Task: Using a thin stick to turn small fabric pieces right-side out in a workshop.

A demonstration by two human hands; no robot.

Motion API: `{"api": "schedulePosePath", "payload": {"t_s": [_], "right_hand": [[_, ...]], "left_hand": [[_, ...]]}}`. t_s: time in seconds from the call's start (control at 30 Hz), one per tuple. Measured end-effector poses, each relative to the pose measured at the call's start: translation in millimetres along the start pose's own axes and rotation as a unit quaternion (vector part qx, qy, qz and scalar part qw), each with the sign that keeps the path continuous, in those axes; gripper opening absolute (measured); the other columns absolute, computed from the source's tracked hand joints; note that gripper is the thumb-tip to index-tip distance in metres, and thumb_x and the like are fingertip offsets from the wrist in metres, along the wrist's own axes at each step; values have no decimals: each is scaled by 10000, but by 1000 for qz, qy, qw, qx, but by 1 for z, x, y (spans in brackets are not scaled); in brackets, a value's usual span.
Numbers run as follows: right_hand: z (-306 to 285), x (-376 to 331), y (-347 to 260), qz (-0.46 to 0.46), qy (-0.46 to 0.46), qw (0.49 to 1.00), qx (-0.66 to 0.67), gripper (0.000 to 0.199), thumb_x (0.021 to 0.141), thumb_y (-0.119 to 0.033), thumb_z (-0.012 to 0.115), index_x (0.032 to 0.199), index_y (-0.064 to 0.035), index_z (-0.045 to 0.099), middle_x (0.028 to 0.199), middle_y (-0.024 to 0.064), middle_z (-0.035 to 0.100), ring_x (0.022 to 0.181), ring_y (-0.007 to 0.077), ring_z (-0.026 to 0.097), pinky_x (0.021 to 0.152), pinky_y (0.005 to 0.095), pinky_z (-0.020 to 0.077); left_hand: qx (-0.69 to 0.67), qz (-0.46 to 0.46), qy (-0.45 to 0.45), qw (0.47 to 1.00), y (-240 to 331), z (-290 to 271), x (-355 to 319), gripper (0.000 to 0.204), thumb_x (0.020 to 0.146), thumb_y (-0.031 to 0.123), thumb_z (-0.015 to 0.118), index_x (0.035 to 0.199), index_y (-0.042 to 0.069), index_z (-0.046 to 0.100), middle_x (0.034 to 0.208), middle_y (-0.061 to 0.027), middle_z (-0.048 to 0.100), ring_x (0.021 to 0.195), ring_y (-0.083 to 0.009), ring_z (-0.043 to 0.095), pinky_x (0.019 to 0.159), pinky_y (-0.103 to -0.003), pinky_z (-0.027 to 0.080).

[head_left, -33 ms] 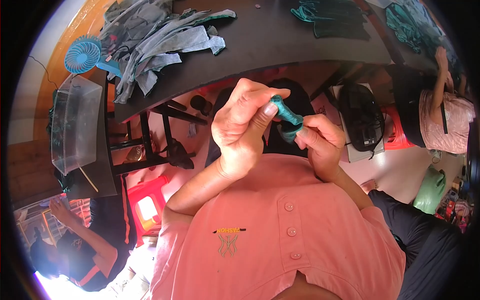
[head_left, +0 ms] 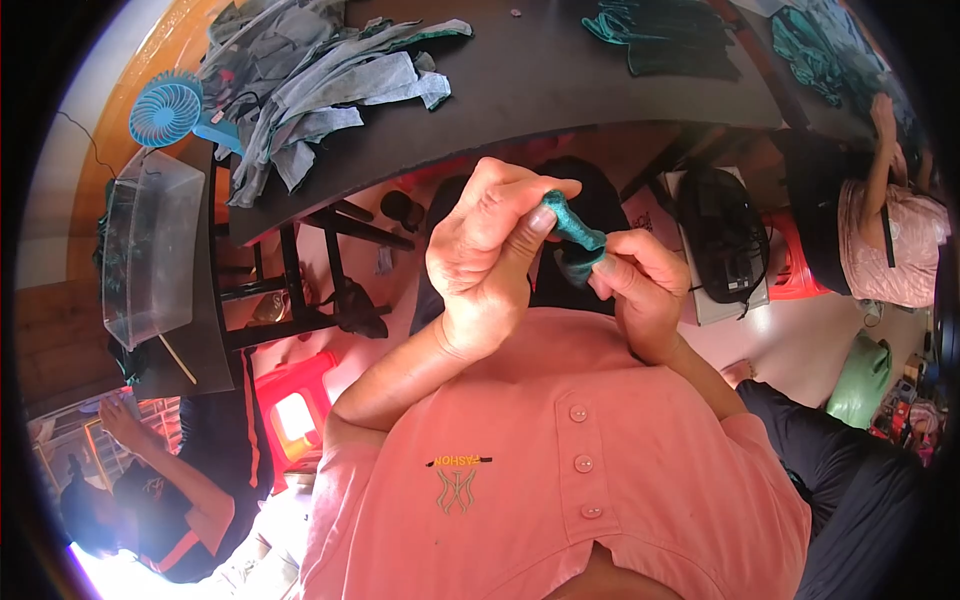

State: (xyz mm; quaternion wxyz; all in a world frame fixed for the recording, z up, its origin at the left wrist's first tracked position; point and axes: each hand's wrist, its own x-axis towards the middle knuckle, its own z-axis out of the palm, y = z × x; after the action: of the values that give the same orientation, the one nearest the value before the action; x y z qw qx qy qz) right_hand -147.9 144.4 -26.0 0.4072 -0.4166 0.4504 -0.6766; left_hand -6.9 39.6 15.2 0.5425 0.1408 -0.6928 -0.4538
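A small strip of teal fabric (head_left: pixel 573 222), twisted or folded on itself, is held in front of my chest between both hands. My left hand (head_left: pixel 485 255) pinches its upper end between thumb and forefinger, the other fingers curled in. At the lower end, the thumb and fingertips of my right hand (head_left: pixel 648 290) close on the same fabric. The strip bends in a short curve between the two grips. Part of it is hidden behind my fingers. Both hands are apart from the table.
Beyond my hands, a dark table (head_left: pixel 520 85) bears grey-green cloth strips (head_left: pixel 340 95) and dark teal cloth (head_left: pixel 680 40). A blue fan (head_left: pixel 166 108) and a clear plastic bin (head_left: pixel 155 250) stand left. Co-workers sit at lower left (head_left: pixel 180 480) and far right (head_left: pixel 890 240).
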Motion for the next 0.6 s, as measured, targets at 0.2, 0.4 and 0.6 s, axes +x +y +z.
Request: {"api": "schedulePosePath", "payload": {"t_s": [0.2,0.4,0.6], "right_hand": [[6,-3,1,49,49,995,74,42,894,-19,619,897,21,606,680,21,547,587,74,464,544,222,366],[8,-2,3,51,74,993,73,44,887,-19,631,900,17,610,684,18,538,588,70,462,542,219,364],[4,2,2,-16,89,994,-63,61,872,-4,648,908,36,619,698,40,570,557,80,487,515,217,364]], "left_hand": [[51,-2,39,998,-7,13,-1,154,875,-112,564,955,0,633,906,-76,595,702,-119,529,632,-217,457],[81,-1,58,995,-21,16,-4,144,872,-113,564,933,5,620,860,-64,559,677,-118,512,587,-221,445],[42,-60,81,994,-16,15,-8,88,891,-72,575,937,-7,614,865,-50,571,682,-106,520,600,-222,450]]}}
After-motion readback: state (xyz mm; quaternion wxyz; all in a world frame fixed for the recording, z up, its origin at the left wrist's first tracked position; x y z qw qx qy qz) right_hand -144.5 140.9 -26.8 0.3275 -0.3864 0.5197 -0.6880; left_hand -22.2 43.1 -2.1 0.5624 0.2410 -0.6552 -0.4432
